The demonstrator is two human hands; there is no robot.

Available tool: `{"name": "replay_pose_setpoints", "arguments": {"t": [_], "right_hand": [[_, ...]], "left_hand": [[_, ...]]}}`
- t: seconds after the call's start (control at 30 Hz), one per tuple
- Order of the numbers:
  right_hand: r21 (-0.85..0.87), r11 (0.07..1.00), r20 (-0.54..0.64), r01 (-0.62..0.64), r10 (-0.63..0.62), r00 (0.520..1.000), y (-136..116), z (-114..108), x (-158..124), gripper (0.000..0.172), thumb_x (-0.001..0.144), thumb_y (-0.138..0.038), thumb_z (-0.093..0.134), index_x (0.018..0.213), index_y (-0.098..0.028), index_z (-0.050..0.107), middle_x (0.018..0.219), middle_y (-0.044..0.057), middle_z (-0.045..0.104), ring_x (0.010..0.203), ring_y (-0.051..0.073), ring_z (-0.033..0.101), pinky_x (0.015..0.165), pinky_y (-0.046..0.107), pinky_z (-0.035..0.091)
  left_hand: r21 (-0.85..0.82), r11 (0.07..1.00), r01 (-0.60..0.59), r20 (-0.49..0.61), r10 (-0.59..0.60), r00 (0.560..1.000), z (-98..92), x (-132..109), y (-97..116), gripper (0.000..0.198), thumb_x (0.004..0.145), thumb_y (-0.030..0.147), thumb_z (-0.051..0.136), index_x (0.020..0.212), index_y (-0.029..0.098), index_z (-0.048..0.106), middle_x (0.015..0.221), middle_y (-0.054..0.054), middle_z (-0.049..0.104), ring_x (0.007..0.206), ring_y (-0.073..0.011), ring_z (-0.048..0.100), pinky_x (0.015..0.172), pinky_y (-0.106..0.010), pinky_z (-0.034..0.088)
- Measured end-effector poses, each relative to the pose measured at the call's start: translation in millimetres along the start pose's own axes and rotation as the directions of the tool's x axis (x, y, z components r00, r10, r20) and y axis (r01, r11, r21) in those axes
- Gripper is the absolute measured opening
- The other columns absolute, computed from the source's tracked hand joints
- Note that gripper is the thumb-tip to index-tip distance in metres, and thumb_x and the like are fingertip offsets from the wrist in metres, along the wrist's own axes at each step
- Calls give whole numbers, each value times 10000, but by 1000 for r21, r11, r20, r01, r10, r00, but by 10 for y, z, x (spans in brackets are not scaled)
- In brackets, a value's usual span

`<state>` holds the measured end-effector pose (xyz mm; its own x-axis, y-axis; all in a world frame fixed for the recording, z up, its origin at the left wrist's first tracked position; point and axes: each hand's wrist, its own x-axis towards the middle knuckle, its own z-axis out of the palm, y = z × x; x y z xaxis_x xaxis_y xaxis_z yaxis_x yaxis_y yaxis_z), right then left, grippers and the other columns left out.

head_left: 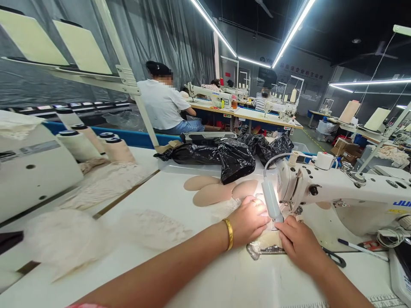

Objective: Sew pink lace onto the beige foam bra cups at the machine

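Note:
At the sewing machine (308, 184), both my hands are close to the needle area. My left hand (252, 218), with a gold bracelet at the wrist, lies flat with its fingers stretched toward the presser foot. Pale lace fabric (226, 208) runs beside and partly beneath it. My right hand (297, 239) is on the near right side of the needle area, thumb and fingertips pressed together; what they grip is hidden. A small lamp (271, 199) shines on the spot and covers the needle. Beige oval pads (213, 194) lie beyond my left hand.
Black plastic bags (224, 156) lie behind the pads. Left are thread cones (118, 149) and piled lace (61, 237). Scissors (335, 257), a pen (362, 249) and a ruler (382, 299) lie right. A person in a white shirt (160, 105) sits farther back.

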<state>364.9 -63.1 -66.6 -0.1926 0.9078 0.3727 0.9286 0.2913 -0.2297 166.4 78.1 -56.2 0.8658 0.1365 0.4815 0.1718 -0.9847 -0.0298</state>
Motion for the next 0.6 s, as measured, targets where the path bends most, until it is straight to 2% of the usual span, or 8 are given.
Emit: {"name": "replay_pose_setpoints", "arguments": {"t": [0.13, 0.23, 0.3, 0.37, 0.47, 0.53, 0.57, 0.6], "right_hand": [[28, 1000, -14, -2, 2, 1000, 19, 19, -10, 279, 997, -145, 433, 1156, -217, 651, 908, 61, 611, 806, 239, 569, 667, 357, 444], [114, 993, -40, 20, -16, 999, 88, 17, -28, 284, 999, -151, 439, 1147, -238, 666, 885, 51, 628, 806, 231, 567, 690, 353, 457], [193, 981, -100, 12, 7, 995, 159, -5, -43, 270, 994, -178, 459, 1106, -251, 693, 844, 48, 636, 791, 231, 560, 705, 360, 469], [243, 969, -175, -31, 76, 982, 199, -37, -54, 248, 994, -223, 471, 1035, -240, 715, 816, 62, 639, 789, 244, 558, 734, 390, 484], [293, 950, -199, -110, 173, 965, 71, -68, -57, 270, 1031, -314, 455, 1005, -222, 708, 803, 67, 649, 777, 245, 587, 714, 390, 504], [496, 844, -67, -204, 272, 960, -163, -51, -42, 293, 1048, -401, 463, 1158, -227, 673, 777, 26, 644, 712, 212, 606, 637, 333, 502], [638, 716, 47, -283, 330, 943, -307, -33, -30, 336, 1035, -443, 499, 1261, -233, 630, 748, -6, 620, 668, 191, 598, 608, 306, 491], [757, 545, 166, -362, 375, 912, -455, -10, -17, 424, 1002, -474, 561, 1354, -239, 576, 725, -36, 582, 638, 174, 579, 598, 291, 481]], "left_hand": [[61, 997, 48, 85, -53, 995, -22, 39, 16, 175, 916, 258, 606, 1040, 216, 722, 1019, -101, 685, 982, -297, 584, 911, -481, 382], [39, 992, 121, 145, -125, 981, 2, 88, 27, 107, 874, 199, 638, 965, 191, 694, 995, -106, 686, 939, -300, 609, 828, -432, 418], [28, 987, 156, 148, -159, 976, -5, 108, 14, 123, 828, 81, 614, 897, 174, 657, 923, -97, 683, 854, -283, 627, 756, -397, 432], [7, 983, 185, 130, -184, 974, -60, 84, -2, 219, 765, -21, 567, 861, 169, 620, 850, -80, 675, 779, -260, 635, 710, -373, 447], [-65, 976, 208, 87, -202, 975, -220, -80, 56, 340, 759, -47, 518, 996, 177, 614, 887, -52, 707, 823, -232, 670, 742, -341, 509], [-158, 965, 209, 51, -203, 978, -340, -267, 188, 406, 806, -8, 517, 1143, 205, 591, 966, -29, 731, 888, -204, 688, 802, -320, 548], [-217, 955, 201, 25, -200, 979, -394, -376, 276, 435, 820, 16, 532, 1200, 225, 574, 1026, -25, 738, 940, -199, 692, 844, -322, 562], [-273, 943, 189, -4, -198, 980, -443, -489, 371, 473, 820, 35, 557, 1245, 242, 561, 1104, -32, 736, 1009, -204, 689, 900, -339, 567]]}}
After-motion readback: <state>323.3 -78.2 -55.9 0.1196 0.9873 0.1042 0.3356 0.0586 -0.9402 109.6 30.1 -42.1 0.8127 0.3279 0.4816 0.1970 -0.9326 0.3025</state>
